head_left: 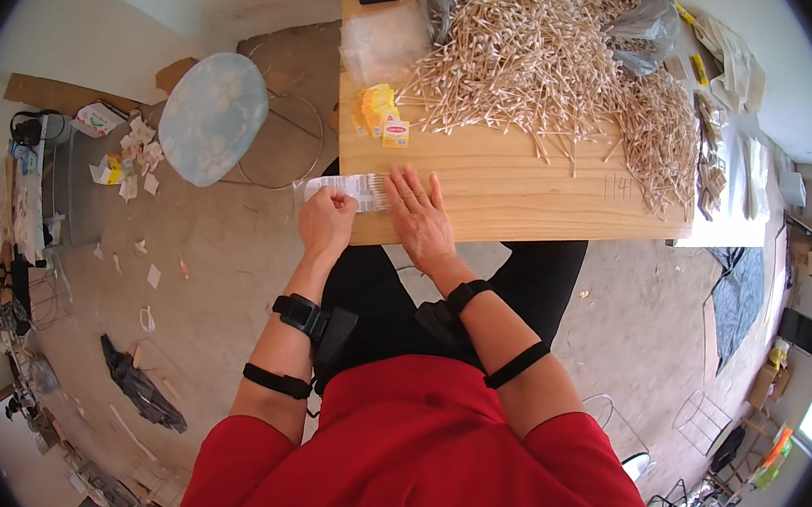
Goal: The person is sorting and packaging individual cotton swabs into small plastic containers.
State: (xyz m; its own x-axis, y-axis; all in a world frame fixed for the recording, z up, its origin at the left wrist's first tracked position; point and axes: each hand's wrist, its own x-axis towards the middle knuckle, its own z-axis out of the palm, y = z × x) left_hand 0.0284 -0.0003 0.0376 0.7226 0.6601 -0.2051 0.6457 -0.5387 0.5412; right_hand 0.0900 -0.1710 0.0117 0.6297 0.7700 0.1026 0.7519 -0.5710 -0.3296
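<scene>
Standing left of the wooden table (pixel 528 207), a stool with a pale blue top (pixel 212 119) leaves a stretch of floor (pixel 273 260) before the table's left edge. Across that edge lies the clear packet (pixel 346 183) with its printed label, its left end overhanging, its right end on the wood. The person's left hand (pixel 328 215) is curled at the packet's near side, thumb and forefinger closed together, apparently pinching the film. Farther from the body, small yellow boxes (pixel 378 111) sit near the same edge and limit reach that way. The right hand (pixel 419 218) lies flat at the packet's right end, fingers stretched out, gripping nothing; what look like swabs show beside its fingertips. The step in hand seems to be steadying the packet while its film is worked; the next move would call for a firm right palm and a light left pinch, lest anything slip off the corner. Farther right, a strip of wood along the near edge gives sideways room, bounded on its far side by the heap of loose cotton swabs (pixel 532 60).
</scene>
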